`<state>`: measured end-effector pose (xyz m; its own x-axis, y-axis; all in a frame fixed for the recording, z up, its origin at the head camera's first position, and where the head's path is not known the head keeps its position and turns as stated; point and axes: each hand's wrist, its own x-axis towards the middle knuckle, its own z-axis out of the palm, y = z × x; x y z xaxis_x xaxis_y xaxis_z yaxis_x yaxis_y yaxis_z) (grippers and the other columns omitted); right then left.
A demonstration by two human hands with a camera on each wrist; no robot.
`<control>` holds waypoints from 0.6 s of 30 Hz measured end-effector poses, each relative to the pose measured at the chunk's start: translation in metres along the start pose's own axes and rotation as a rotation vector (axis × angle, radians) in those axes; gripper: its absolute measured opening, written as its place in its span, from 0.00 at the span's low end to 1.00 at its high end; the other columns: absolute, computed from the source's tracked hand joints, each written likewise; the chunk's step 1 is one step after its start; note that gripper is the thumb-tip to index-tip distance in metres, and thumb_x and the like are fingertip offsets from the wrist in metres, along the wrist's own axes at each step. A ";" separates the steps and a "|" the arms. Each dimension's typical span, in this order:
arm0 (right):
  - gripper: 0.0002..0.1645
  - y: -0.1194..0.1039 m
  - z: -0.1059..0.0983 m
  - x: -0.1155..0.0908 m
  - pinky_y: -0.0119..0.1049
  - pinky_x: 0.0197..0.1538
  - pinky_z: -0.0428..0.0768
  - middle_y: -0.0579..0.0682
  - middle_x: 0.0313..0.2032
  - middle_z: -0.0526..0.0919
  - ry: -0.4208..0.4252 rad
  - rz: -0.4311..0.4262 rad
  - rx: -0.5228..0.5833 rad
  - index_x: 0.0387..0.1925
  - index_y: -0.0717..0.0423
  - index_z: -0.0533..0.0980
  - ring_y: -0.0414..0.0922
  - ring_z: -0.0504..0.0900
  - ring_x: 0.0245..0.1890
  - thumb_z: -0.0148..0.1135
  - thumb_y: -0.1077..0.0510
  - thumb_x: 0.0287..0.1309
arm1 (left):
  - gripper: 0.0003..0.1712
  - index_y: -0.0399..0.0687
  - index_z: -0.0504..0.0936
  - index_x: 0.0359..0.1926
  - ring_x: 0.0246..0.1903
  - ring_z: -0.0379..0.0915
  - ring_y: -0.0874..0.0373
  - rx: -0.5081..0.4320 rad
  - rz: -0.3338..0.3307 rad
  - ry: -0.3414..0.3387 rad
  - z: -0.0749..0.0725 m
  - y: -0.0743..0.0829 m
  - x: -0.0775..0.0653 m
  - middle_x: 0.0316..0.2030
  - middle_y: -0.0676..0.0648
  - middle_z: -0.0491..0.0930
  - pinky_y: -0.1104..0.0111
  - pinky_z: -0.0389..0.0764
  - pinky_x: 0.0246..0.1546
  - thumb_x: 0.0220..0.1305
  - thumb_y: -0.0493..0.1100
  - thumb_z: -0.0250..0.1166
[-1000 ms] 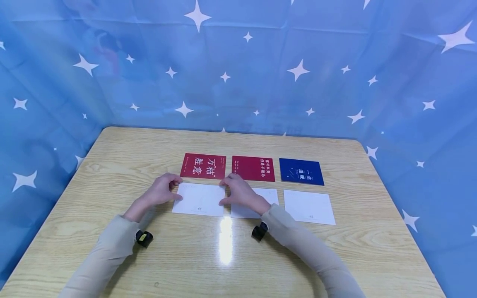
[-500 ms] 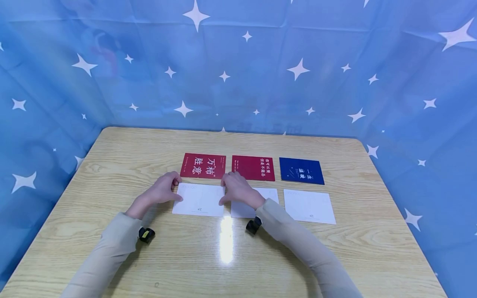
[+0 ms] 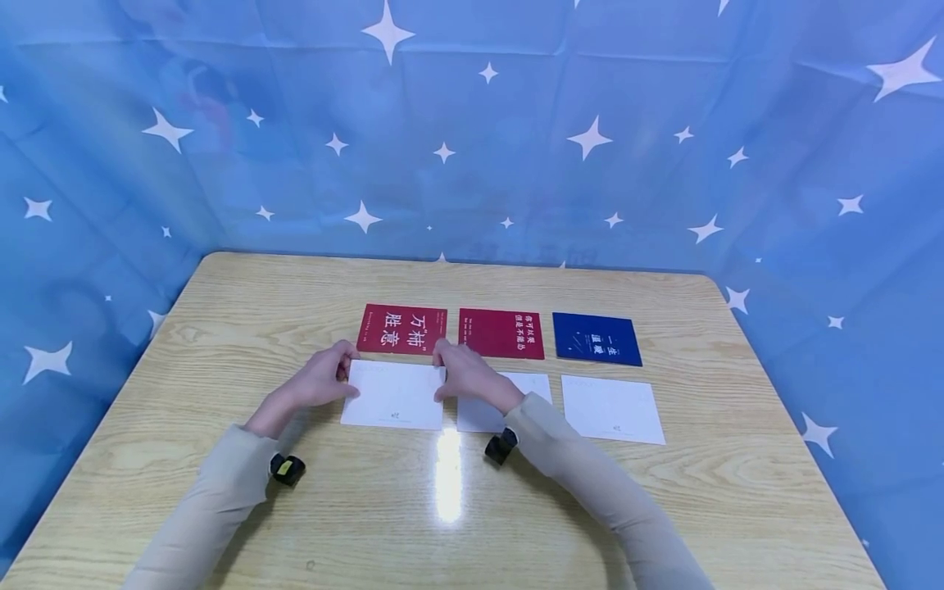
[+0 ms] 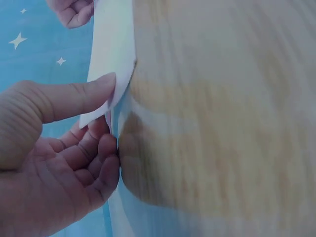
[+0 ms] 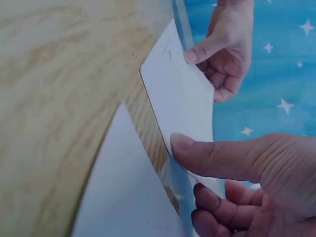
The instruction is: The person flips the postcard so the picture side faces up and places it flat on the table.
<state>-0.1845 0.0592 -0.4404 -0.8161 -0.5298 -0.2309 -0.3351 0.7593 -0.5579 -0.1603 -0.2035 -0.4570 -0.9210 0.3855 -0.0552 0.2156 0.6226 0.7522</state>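
The leftmost white postcard (image 3: 394,393), with a small printed mark near its lower edge, is between both hands in the head view. My left hand (image 3: 324,375) pinches its left side, thumb on the white face and fingers behind, as the left wrist view shows. At the opposite side, my right hand (image 3: 470,375) pinches the card between thumb and fingers. In the left wrist view the postcard's corner (image 4: 111,54) tilts up off the wood. A second white postcard (image 3: 479,418) lies flat under the right wrist, partly hidden by it.
Behind the hands lie a red card (image 3: 369,328) with white characters, another red card (image 3: 490,334) and a blue card (image 3: 571,328). A third white postcard (image 3: 612,406) lies at the right. A blue star-patterned curtain (image 3: 501,180) surrounds the wooden table (image 3: 354,524).
The right fingers have drawn in to the card's right edge. Its far edge has risen slightly between the hands. The other cards have stayed in place.
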 end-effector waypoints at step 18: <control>0.09 0.004 -0.010 -0.013 0.27 0.28 0.69 0.47 0.21 0.75 0.087 -0.281 0.235 0.26 0.59 0.72 0.38 0.68 0.22 0.66 0.63 0.53 | 0.08 0.31 0.76 0.38 0.31 0.71 0.56 -0.234 0.012 0.048 -0.021 0.004 -0.020 0.31 0.42 0.76 0.72 0.75 0.30 0.56 0.28 0.63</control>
<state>-0.1798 0.0735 -0.4318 -0.7480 -0.6634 0.0202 -0.4427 0.4761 -0.7598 -0.1481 -0.2233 -0.4393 -0.9344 0.3557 -0.0180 0.1508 0.4409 0.8848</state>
